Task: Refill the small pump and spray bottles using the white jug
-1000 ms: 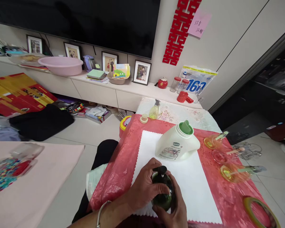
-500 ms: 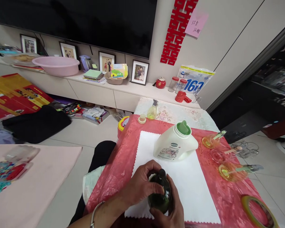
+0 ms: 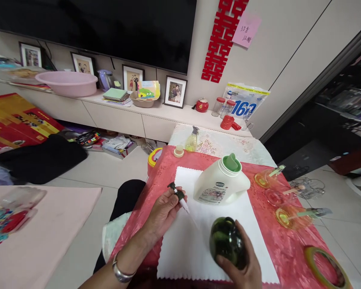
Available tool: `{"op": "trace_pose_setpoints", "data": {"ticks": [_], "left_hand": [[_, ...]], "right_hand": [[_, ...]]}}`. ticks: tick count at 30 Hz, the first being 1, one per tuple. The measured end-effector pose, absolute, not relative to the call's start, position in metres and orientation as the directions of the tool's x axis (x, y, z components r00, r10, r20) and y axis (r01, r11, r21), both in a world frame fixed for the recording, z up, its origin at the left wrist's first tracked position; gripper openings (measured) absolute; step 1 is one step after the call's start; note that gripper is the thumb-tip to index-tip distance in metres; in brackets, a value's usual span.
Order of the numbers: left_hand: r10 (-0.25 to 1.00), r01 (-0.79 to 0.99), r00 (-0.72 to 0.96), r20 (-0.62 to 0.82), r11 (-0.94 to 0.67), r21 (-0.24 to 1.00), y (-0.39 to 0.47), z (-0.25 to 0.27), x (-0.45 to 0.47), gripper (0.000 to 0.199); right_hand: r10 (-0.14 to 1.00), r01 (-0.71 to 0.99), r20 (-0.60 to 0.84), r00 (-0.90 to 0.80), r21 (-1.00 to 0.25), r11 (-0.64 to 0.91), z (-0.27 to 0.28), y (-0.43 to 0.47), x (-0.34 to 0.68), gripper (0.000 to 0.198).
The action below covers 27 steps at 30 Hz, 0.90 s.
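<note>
Between the thumb and fingers of my left hand [image 3: 165,208] is a black pump head [image 3: 178,194] with a whitish stem and a thin dip tube pointing down to the right. My right hand [image 3: 243,261] is wrapped around a dark green, rounded bottle [image 3: 227,243], held tilted over the white scalloped mat [image 3: 183,249]. The pump and the bottle are apart. Behind them on the mat stands a large whitish detergent jug [image 3: 221,186], its top uncapped with a green spout [image 3: 232,162] showing.
A pale cap [image 3: 178,151] and a small spray bottle [image 3: 191,141] stand at the red-covered table's [image 3: 138,233] far left. Glass vessels with yellow liquid [image 3: 284,217] line the right side, near a tape roll [image 3: 327,267]. A pink-topped table [image 3: 63,233] is at left.
The pump head has come out of the green bottle. My left hand has moved left and up with it, while my right hand has shifted right with the bottle.
</note>
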<state>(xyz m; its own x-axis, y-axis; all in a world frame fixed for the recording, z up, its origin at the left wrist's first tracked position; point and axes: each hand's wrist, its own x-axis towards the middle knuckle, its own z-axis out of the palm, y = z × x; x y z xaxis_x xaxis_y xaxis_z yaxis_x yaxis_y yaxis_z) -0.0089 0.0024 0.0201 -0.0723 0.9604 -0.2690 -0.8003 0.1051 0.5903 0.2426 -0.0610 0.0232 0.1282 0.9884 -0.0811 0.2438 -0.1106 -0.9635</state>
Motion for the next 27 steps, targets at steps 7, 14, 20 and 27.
{"op": "trace_pose_setpoints", "data": {"ticks": [7,14,20,27], "left_hand": [[0.957,-0.763,-0.083,-0.277,0.117,0.636,-0.006,-0.045,0.005,0.047],[0.961,-0.728,-0.113,-0.252,0.093,0.68,-0.007,-0.049,0.006,0.043],[0.96,-0.73,-0.095,-0.263,0.113,0.674,-0.008,-0.051,0.007,0.044],[0.963,-0.732,-0.08,-0.259,0.12,0.671,-0.007,-0.051,0.006,0.044]], "right_hand": [[0.961,0.482,0.159,0.225,-0.875,0.032,0.109,0.002,0.266,0.1],[0.931,0.572,0.357,0.08,-0.781,0.25,0.15,0.054,0.288,0.1],[0.913,0.75,0.409,0.014,-0.608,0.261,0.164,0.072,0.293,0.1],[0.833,0.881,0.513,-0.208,-0.272,0.388,0.18,0.083,0.294,0.088]]}}
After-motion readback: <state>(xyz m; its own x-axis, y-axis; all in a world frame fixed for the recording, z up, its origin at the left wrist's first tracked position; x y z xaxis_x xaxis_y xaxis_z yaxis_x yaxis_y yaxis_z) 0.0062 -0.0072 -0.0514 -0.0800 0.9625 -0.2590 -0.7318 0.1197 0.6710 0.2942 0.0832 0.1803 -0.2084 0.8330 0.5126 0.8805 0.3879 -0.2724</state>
